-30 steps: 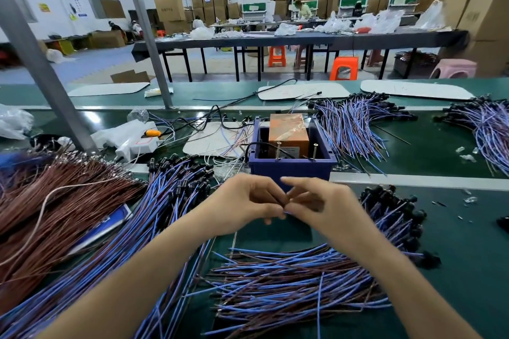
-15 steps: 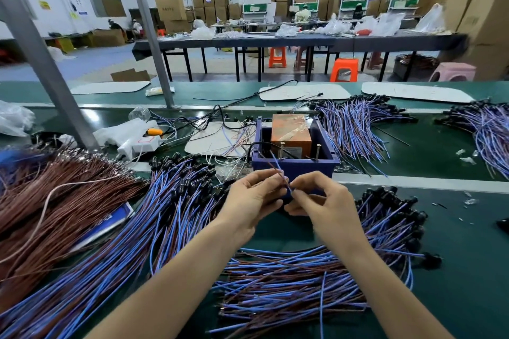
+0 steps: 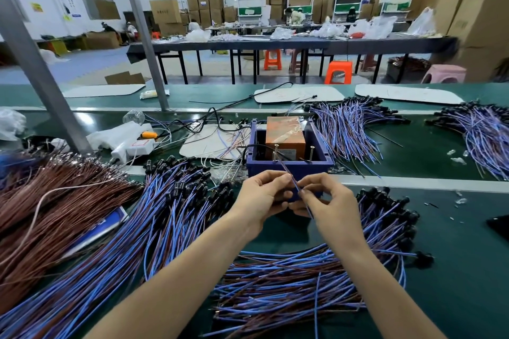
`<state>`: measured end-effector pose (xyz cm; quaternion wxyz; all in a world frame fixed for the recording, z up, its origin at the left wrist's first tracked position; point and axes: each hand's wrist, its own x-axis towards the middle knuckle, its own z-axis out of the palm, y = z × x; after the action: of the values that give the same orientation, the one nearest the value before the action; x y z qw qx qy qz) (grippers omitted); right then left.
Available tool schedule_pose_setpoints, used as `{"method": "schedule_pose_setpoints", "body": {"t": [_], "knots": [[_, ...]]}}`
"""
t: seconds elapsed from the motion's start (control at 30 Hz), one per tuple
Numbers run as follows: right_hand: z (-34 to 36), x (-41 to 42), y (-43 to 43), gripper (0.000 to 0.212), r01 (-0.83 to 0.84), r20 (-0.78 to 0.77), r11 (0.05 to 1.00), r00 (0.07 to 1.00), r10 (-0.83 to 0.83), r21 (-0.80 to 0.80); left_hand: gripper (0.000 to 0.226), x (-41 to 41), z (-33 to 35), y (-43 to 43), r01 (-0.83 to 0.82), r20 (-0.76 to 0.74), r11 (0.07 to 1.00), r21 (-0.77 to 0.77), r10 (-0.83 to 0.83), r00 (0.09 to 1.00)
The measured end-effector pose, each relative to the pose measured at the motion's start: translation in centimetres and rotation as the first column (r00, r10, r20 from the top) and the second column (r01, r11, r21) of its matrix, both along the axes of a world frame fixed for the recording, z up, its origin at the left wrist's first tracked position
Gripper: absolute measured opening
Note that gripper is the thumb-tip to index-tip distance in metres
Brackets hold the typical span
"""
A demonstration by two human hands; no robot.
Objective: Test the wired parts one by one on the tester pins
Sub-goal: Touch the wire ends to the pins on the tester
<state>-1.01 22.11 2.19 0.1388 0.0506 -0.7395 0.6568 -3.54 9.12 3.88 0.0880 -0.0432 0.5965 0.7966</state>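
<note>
Left grip [image 3: 261, 196]: fingertips pinching a blue wire [image 3: 289, 175].
Right grip [image 3: 332, 202]: pinching the same wire lower down.
Wire position: slants up toward the tester pins [image 3: 275, 151] in the blue box [image 3: 316, 165]; contact unclear.
Counter [image 3: 454, 242]: wire bundles [image 3: 275, 283] heaped around both hands.

tester box [image 3: 261, 166] on bench [image 3: 468, 269], wire heaps [image 3: 110, 250] left and right

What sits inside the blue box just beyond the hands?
An orange block, two upright metal pins and a black cable. The blue box's front wall hides its floor.
</note>
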Motion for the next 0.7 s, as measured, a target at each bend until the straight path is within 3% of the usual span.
{"method": "schedule_pose_setpoints", "body": {"t": [0.3, 0.7], "knots": [[-1.0, -0.9, 1.7, 0.017, 0.250, 0.080, 0.966, 0.966, -0.244, -0.068, 0.008, -1.5, -0.5, -0.6, -0.077, 0.056, 0.994, -0.075, 0.082, 0.995], [-1.1, -0.8, 2.0, 0.017, 0.278, 0.059, 0.956, 0.960, -0.273, -0.094, 0.013, -2.4, -0.9, -1.3, -0.130, 0.078, 0.990, -0.046, 0.134, 0.988]]}}
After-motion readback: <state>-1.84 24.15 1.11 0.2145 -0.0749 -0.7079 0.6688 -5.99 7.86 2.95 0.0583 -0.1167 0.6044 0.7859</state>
